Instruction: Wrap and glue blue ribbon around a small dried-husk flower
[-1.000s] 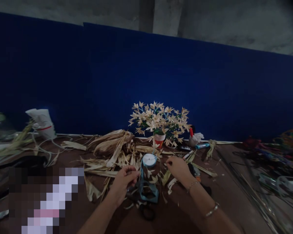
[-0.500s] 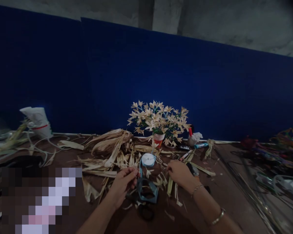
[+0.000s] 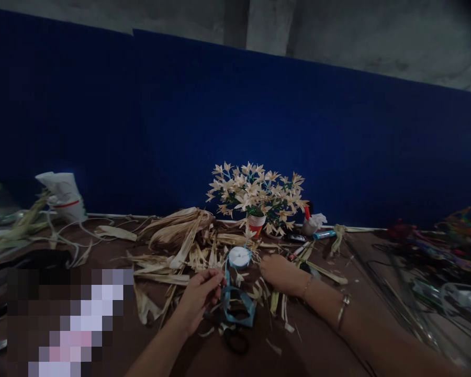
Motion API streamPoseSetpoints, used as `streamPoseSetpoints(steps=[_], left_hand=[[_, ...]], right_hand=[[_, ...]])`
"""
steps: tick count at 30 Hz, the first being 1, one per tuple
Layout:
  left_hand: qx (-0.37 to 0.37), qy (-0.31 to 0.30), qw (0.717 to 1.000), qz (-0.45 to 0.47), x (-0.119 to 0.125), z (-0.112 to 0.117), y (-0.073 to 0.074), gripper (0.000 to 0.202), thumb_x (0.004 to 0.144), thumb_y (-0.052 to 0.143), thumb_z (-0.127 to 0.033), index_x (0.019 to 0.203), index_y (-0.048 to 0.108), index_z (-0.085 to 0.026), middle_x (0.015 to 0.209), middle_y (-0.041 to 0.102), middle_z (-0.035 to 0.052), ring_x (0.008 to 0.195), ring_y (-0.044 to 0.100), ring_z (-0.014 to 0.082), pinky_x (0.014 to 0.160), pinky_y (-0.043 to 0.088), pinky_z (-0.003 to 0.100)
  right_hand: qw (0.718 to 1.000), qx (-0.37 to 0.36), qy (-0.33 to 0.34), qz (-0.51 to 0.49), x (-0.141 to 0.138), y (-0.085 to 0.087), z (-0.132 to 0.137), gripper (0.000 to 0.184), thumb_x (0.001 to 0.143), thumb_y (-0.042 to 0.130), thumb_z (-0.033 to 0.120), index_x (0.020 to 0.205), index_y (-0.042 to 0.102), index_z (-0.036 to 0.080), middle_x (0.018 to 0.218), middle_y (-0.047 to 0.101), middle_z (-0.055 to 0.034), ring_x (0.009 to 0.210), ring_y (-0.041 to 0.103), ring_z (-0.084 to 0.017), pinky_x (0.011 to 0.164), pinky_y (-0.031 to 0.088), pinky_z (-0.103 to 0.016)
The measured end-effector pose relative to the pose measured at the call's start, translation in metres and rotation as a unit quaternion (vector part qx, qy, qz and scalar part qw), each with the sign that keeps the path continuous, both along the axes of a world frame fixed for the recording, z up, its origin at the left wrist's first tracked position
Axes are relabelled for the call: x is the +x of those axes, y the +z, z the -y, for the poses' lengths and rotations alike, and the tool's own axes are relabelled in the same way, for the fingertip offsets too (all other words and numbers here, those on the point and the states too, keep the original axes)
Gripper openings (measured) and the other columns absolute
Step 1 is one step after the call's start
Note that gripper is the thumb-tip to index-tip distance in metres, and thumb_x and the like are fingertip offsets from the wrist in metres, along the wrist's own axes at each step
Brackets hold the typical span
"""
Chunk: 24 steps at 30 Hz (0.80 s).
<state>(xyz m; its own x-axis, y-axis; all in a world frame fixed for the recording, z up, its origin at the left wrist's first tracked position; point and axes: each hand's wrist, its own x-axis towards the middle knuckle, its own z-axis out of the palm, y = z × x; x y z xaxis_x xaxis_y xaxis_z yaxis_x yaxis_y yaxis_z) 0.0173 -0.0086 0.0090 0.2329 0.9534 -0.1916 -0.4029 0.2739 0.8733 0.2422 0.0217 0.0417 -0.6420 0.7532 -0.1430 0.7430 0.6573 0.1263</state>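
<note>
My left hand (image 3: 204, 294) is held over the table with thumb and fingers pinched together; what they grip is too small to make out. A light blue ribbon (image 3: 240, 318) passes close by its fingertips and loops beside it. My right hand (image 3: 282, 274), a bracelet at the wrist, reaches in over pale husk pieces (image 3: 260, 293), its fingers bent down and largely hidden. Between the hands lies a white ribbon roll (image 3: 239, 257) with a blue edge. Dark-handled scissors (image 3: 235, 340) rest under the ribbon loop.
Behind the roll stands a red and white cup (image 3: 256, 224) holding cream husk flowers (image 3: 255, 189). Dried corn husks (image 3: 176, 230) spread to the left. A teal tube (image 3: 324, 234) lies at the back. Thin rods (image 3: 408, 314) and tangled coloured cords (image 3: 435, 246) fill the right side.
My right hand has moved left, closer to the ribbon roll, with the forearm now lying flatter across the right. My left hand has hardly moved.
</note>
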Motion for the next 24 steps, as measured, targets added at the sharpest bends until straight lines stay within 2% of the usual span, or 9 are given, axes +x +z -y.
streamPoseSetpoints(steps=[4,6,10,15,17,20,21,23,24], left_hand=[[-0.003,0.004,1.0,-0.009,0.0,0.001,0.003,0.023,0.06,0.066,-0.03,0.065,0.051,-0.013,0.063,0.057,-0.0003,0.042,0.04,0.0023,0.038,0.027,0.014],[0.0,0.009,1.0,-0.009,-0.001,0.0,0.003,0.023,0.061,0.066,-0.03,0.066,0.051,-0.013,0.063,0.057,-0.0004,0.042,0.04,0.0022,0.038,0.028,0.013],[-0.002,0.015,1.0,-0.004,-0.003,-0.001,0.0,0.023,0.062,0.065,-0.031,0.066,0.051,-0.014,0.062,0.057,-0.0012,0.042,0.04,0.002,0.038,0.027,0.013],[0.0,0.008,1.0,0.001,-0.002,-0.001,-0.002,0.021,0.063,0.064,-0.031,0.065,0.052,-0.014,0.062,0.057,-0.0015,0.043,0.041,0.0018,0.04,0.028,0.013],[-0.005,0.007,1.0,-0.001,-0.002,-0.001,0.0,0.021,0.062,0.065,-0.031,0.065,0.052,-0.014,0.061,0.057,-0.0016,0.043,0.041,0.0021,0.04,0.029,0.013],[-0.017,0.007,1.0,0.002,0.0,0.001,0.003,0.022,0.059,0.067,-0.029,0.065,0.052,-0.014,0.061,0.057,-0.0018,0.042,0.041,0.0021,0.039,0.028,0.013],[-0.02,0.006,1.0,0.008,0.001,0.002,0.004,0.022,0.058,0.068,-0.029,0.065,0.052,-0.014,0.061,0.057,-0.0021,0.042,0.041,0.002,0.039,0.028,0.014],[-0.024,0.005,0.999,0.021,0.002,0.003,0.005,0.023,0.057,0.069,-0.027,0.066,0.052,-0.014,0.059,0.054,-0.0036,0.042,0.041,0.0021,0.039,0.027,0.014],[-0.027,0.004,0.999,0.028,0.003,0.004,0.005,0.024,0.056,0.069,-0.027,0.065,0.052,-0.014,0.057,0.053,-0.0046,0.041,0.041,0.0023,0.038,0.026,0.014]], right_hand=[[1.0,-0.001,0.019,-0.004,0.005,0.009,-0.006,0.013,0.067,0.05,0.01,0.077,0.059,0.011,0.081,0.059,-0.0123,0.083,0.05,-0.02,0.072,0.034,-0.029],[0.996,0.0,-0.01,-0.09,0.009,0.016,-0.007,0.012,0.067,0.05,0.013,0.076,0.058,0.013,0.081,0.059,-0.01,0.082,0.05,-0.019,0.073,0.034,-0.029],[0.941,-0.02,-0.108,-0.319,0.019,0.026,-0.007,0.008,0.066,0.048,0.015,0.069,0.056,0.016,0.072,0.06,-0.0031,0.074,0.052,-0.015,0.069,0.037,-0.025],[0.894,-0.047,-0.182,-0.408,0.028,0.026,-0.011,0.014,0.073,0.039,0.025,0.074,0.048,0.015,0.072,0.063,-0.0039,0.059,0.058,-0.012,0.052,0.041,-0.022],[0.84,-0.102,-0.223,-0.485,0.03,0.025,-0.011,0.012,0.073,0.039,0.027,0.072,0.045,0.016,0.071,0.064,-0.0039,0.054,0.058,-0.012,0.044,0.039,-0.02],[0.728,-0.193,-0.271,-0.6,0.024,0.025,-0.004,0.011,0.067,0.047,0.027,0.067,0.042,0.017,0.061,0.062,0.0003,0.046,0.055,-0.009,0.039,0.035,-0.017],[0.703,-0.216,-0.276,-0.619,0.019,0.024,0.0,0.011,0.066,0.048,0.026,0.066,0.042,0.018,0.058,0.06,0.0021,0.043,0.053,-0.008,0.038,0.033,-0.016],[0.681,-0.259,-0.271,-0.629,0.001,0.021,0.01,0.01,0.064,0.05,0.025,0.065,0.043,0.017,0.051,0.056,0.0052,0.038,0.048,-0.006,0.036,0.031,-0.015],[0.661,-0.295,-0.27,-0.634,-0.01,0.018,0.017,0.01,0.063,0.052,0.023,0.065,0.044,0.017,0.049,0.055,0.0063,0.036,0.046,-0.005,0.035,0.029,-0.015]])
